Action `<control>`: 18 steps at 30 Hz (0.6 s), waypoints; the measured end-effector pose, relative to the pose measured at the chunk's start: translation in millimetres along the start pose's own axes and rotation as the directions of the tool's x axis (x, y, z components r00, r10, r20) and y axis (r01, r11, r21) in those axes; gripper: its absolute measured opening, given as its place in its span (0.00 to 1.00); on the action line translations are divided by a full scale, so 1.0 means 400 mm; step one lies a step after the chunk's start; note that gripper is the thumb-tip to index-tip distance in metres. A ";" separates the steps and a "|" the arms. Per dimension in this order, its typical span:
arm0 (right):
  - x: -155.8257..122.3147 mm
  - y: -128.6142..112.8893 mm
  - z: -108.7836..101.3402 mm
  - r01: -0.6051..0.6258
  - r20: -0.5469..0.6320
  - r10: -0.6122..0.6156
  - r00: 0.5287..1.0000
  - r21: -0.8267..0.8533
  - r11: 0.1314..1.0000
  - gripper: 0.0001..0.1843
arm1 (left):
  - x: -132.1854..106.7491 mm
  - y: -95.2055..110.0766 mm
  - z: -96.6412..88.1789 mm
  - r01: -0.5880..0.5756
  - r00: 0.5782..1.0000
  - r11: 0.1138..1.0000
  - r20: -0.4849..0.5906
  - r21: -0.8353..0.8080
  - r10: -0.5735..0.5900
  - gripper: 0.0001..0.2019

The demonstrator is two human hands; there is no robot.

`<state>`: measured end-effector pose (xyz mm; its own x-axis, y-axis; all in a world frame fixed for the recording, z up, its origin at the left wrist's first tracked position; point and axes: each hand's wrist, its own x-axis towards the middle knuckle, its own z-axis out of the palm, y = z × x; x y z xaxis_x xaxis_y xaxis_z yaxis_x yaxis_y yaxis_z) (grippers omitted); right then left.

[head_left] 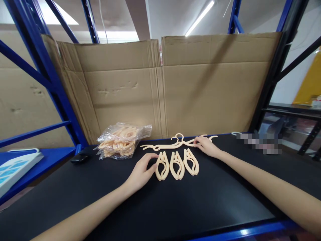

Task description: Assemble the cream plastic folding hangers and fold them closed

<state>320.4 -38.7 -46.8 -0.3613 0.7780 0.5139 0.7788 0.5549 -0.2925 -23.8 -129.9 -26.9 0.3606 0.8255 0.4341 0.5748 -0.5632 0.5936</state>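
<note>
My left hand (141,170) is beside the leftmost folded hanger (158,172), thumb and fingers apart, with the fingertips at its left edge. A second folded hanger (172,170) and a third folded hanger (197,166) lie to its right, making a row of cream plastic. Behind this row, unfolded clothes hangers (170,146) lie close together with their hooks towards the cardboard; how many overlap I cannot make out. My right hand (207,146) has its fingers closed over their right arm, partly hiding it.
A clear plastic bag (120,140) of cream hangers sits at the back left, near a black mouse-like object (79,158). Cardboard sheets (213,90) wall off the back of the black tabletop (160,207). Blue posts (56,97) stand left. A blurred patch (263,143) lies right.
</note>
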 end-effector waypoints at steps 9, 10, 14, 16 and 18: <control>-0.020 -0.035 -0.082 -0.081 -0.092 0.089 0.992 0.091 0.993 0.05 | -0.008 0.042 -0.017 0.127 0.991 0.978 -0.028 -0.164 -0.133 0.14; -0.022 -0.042 -0.096 -0.091 -0.123 0.104 0.987 0.105 0.990 0.05 | -0.009 0.045 -0.020 0.137 0.989 0.971 -0.022 -0.196 -0.144 0.14; -0.042 -0.085 -0.140 -0.079 -0.240 0.119 0.964 0.171 0.982 0.08 | -0.008 0.054 -0.028 0.175 0.983 0.927 0.001 -0.331 -0.185 0.15; -0.057 -0.112 -0.150 -0.057 -0.243 0.100 0.965 0.178 0.982 0.09 | -0.009 0.058 -0.026 0.205 0.973 0.895 -0.017 -0.397 -0.230 0.18; -0.069 -0.138 -0.149 -0.042 -0.219 0.074 0.973 0.148 0.988 0.09 | -0.012 0.062 -0.020 0.223 0.963 0.863 -0.036 -0.453 -0.267 0.21</control>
<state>318.0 -108.3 3.3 -0.1817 0.7334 0.6551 0.7086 0.5596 -0.4299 -17.1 -148.1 -8.7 0.1669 0.9442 0.2839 0.2433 -0.3185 0.9162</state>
